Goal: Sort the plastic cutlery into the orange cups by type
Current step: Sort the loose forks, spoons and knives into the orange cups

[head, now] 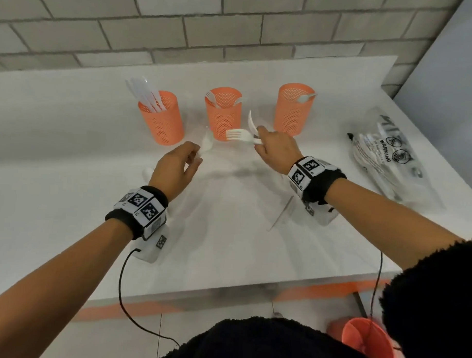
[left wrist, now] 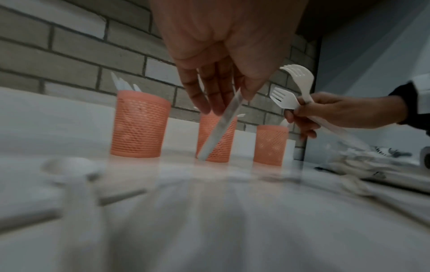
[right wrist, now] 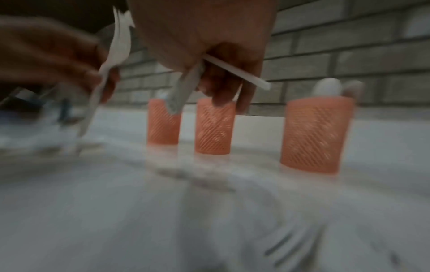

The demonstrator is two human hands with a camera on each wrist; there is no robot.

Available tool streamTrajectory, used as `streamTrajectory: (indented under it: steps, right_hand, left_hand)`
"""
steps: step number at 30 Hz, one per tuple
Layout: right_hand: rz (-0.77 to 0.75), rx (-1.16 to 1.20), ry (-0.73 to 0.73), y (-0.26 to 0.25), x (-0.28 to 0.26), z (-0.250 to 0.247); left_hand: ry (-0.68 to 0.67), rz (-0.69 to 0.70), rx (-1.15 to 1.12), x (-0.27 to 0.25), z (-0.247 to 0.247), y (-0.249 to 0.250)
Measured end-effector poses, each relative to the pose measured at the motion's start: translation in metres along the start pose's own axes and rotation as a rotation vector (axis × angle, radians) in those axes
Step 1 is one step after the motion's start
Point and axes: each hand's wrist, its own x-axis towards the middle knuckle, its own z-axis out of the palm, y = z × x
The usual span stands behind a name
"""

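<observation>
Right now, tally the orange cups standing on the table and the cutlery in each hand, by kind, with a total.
orange cups on the table: 3
forks in the right hand: 2
white cutlery piece in the left hand, kind too blurred to tell: 1
Total: 6

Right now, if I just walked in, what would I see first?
Three orange cups in a row at the back of the white table, by the brick wall: the left holds knives, the middle forks, the right spoons. In front of the middle cup, the right hand holds two white forks while the left hand holds another white piece. A clear plastic bag lies on the table's right side.
</observation>
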Motion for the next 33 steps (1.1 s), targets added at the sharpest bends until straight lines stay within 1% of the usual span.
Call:
streamTrajectory:
  steps: [3, 4, 5, 7, 10, 11, 13, 15, 18, 20, 22, 24, 26, 28, 30, 33]
  right_hand:
    - [0.444, 0.630, 0.085, 0.018, -0.017, -0.014]
    - [0.580, 0.782, 0.114, 0.024, -0.024, -0.018]
    - [0.687, 0.861, 0.140, 0.030, -0.031, -0.022]
    - [0.837, 0.887, 0.142, 0.044, -0.047, -0.026]
    - [0.992, 0.874, 0.077, 0.061, -0.074, -0.025]
    - [1.043, 0.880, 0.061, 0.064, -0.082, -0.024]
    - [1.131, 0.895, 0.045, 0.068, -0.097, -0.024]
    - [1.161, 0.923, 0.030, 0.071, -0.109, -0.023]
    - [1.164, 0.927, -0.007, 0.073, -0.121, -0.019]
    - [1.167, 0.888, -0.068, 0.073, -0.124, -0.013]
    - [1.150, 0.824, -0.069, 0.070, -0.122, -0.003]
    - [1.095, 0.703, -0.049, 0.066, -0.117, 0.008]
    - [1.020, 0.546, -0.084, 0.058, -0.110, 0.015]
    - [0.956, 0.441, -0.109, 0.049, -0.102, 0.019]
    - [0.935, 0.390, -0.109, 0.043, -0.095, 0.021]
    - [0.896, 0.365, -0.115, 0.039, -0.087, 0.024]
  left_hand:
    - [-0.035, -0.101, -0.110, 0.009, 0.022, 0.024]
    - [-0.063, -0.133, -0.124, 0.012, 0.031, 0.033]
    - [-0.096, -0.163, -0.131, 0.013, 0.041, 0.041]
    - [-0.201, -0.249, -0.153, 0.016, 0.061, 0.060]
    - [-0.358, -0.357, -0.219, 0.018, 0.090, 0.085]
    - [-0.399, -0.368, -0.225, 0.019, 0.099, 0.093]
    - [-0.470, -0.347, -0.198, 0.019, 0.115, 0.105]
    - [-0.522, -0.328, -0.143, 0.018, 0.126, 0.116]
    - [-0.566, -0.329, -0.063, 0.016, 0.138, 0.126]
    - [-0.573, -0.349, -0.026, 0.016, 0.140, 0.128]
    - [-0.580, -0.365, 0.007, 0.016, 0.140, 0.129]
    - [-0.567, -0.383, 0.010, 0.014, 0.138, 0.130]
    - [-0.542, -0.419, -0.026, 0.012, 0.136, 0.127]
    - [-0.516, -0.464, -0.078, 0.010, 0.134, 0.121]
    - [-0.506, -0.505, -0.099, 0.006, 0.131, 0.117]
    - [-0.448, -0.543, -0.138, 0.002, 0.123, 0.111]
